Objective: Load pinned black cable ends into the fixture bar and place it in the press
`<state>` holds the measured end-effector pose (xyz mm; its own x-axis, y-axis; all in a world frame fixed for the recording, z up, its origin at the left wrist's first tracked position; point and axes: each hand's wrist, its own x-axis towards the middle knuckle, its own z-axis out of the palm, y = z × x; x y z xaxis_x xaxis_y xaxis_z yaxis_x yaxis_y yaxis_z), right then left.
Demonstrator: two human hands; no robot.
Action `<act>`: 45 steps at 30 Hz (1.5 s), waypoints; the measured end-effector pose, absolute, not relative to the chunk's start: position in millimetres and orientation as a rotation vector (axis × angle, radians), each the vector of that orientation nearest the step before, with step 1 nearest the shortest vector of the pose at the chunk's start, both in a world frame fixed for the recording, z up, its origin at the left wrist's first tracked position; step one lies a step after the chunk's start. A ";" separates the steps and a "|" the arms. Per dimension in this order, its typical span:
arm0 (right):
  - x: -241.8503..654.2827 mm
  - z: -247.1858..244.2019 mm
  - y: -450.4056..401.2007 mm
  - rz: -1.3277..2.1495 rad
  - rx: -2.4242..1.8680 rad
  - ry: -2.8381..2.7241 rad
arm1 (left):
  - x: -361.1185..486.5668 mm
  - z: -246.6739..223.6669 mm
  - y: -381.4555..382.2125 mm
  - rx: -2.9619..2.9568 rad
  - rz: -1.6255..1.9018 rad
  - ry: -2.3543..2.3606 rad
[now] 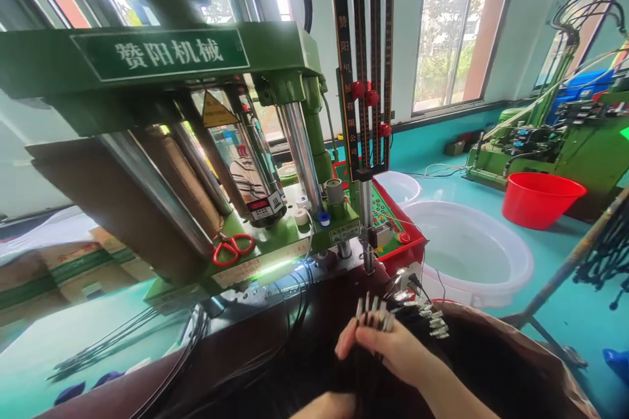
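Note:
My right hand (393,344) is closed round a bundle of black cables whose metal connectors (376,311) stick up above the fingers. The connectors point upward and sit side by side. Low at the bottom edge, my left hand (327,406) is close to the dark strands hanging below the right hand. Its fingers are cut off or hidden, so their grip does not show. Behind the right hand, more metal connectors (437,324) on black cables lie at the edge of a dark-filled container with a brown rim (528,327).
A green press machine (275,46) stands ahead, with red-handled scissors (233,249) on its bed. Black cables (194,334) lie at its front left. To the right are a red control panel (413,252), a large white tub (521,268), a red bucket (540,200) and a slanted rusty pole (565,275).

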<state>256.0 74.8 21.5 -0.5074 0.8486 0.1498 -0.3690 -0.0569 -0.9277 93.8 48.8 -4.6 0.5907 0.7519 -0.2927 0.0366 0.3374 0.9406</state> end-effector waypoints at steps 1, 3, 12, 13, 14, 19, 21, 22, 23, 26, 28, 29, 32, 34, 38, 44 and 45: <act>249.8 19.0 66.8 1.766 -0.565 -1.350 | 94.8 -10.7 43.9 1.111 0.582 0.829; 240.4 11.9 53.6 1.862 -0.589 -1.362 | 99.6 -20.9 34.1 1.052 0.639 0.834; 257.2 33.6 75.7 1.778 -0.608 -1.432 | 131.1 -21.9 11.9 0.821 0.806 0.937; 258.0 40.1 80.1 1.713 -0.672 -1.576 | 132.7 -19.1 13.3 0.816 0.796 0.948; 257.9 45.7 83.4 1.656 -0.744 -1.725 | 133.8 -16.4 15.1 0.815 0.792 0.948; 254.1 58.6 84.4 1.473 -0.893 -2.250 | 137.0 -8.8 24.2 0.747 0.883 0.870; 253.3 57.6 82.6 1.428 -0.898 -2.327 | 138.9 -7.6 26.4 0.734 0.890 0.861; 252.7 55.9 82.9 1.423 -0.880 -2.333 | 139.7 -7.1 27.5 0.731 0.886 0.860; 251.8 53.4 84.7 1.429 -0.842 -2.320 | 140.3 -6.6 29.0 0.724 0.882 0.859; 246.5 39.9 103.6 1.248 -0.853 -2.323 | 139.0 -5.8 35.9 0.640 0.922 0.889; 241.0 26.3 127.3 0.838 -1.067 -2.363 | 135.0 -6.6 41.4 0.554 1.009 0.932; 237.9 18.7 140.9 0.654 -1.175 -2.362 | 132.2 -7.6 43.7 0.515 1.060 0.953; 227.5 -2.5 177.7 0.399 -1.334 -2.411 | 122.8 -12.8 46.5 0.456 1.184 0.984; 219.8 -11.4 191.9 0.317 -1.392 -2.487 | 117.7 -16.9 45.2 0.438 1.237 0.989; 210.4 -8.7 192.0 0.252 -1.485 -2.614 | 111.8 -22.5 40.1 0.447 1.275 0.975; 249.9 25.2 146.0 0.465 -1.539 -2.663 | 109.6 -22.3 37.4 0.486 1.260 0.969; 261.5 28.3 134.3 0.499 -1.553 -2.650 | 110.7 -20.9 37.6 0.492 1.239 0.973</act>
